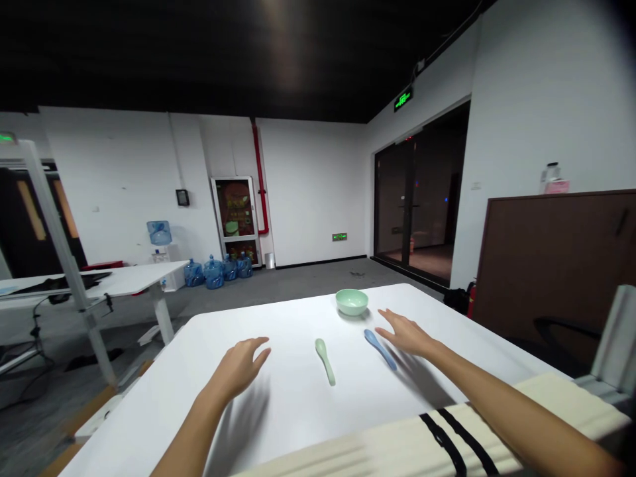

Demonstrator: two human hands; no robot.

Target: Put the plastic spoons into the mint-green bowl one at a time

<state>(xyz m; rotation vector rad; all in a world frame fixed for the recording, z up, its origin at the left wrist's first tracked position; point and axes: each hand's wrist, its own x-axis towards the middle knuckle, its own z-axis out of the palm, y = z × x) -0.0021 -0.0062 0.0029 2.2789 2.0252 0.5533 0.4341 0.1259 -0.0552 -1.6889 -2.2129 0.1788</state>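
A white table (298, 411) holds a pale green bowl (352, 301) near its far edge. A green spoon (325, 360) lies in the middle, handle toward me. A blue spoon (380, 348) lies to its right. My right hand (406, 333) hovers flat beside the blue spoon, fingers stretched out and apart, holding nothing. My left hand (242, 368) rests over the table left of the green spoon, fingers loosely extended, empty.
A cream cloth with black stripes (437, 437) lies at the near table edge. A brown cabinet (556, 258) stands at right, a chair (561, 331) before it. Another white desk (99, 281) stands at left. Water jugs (216, 271) sit by the far wall.
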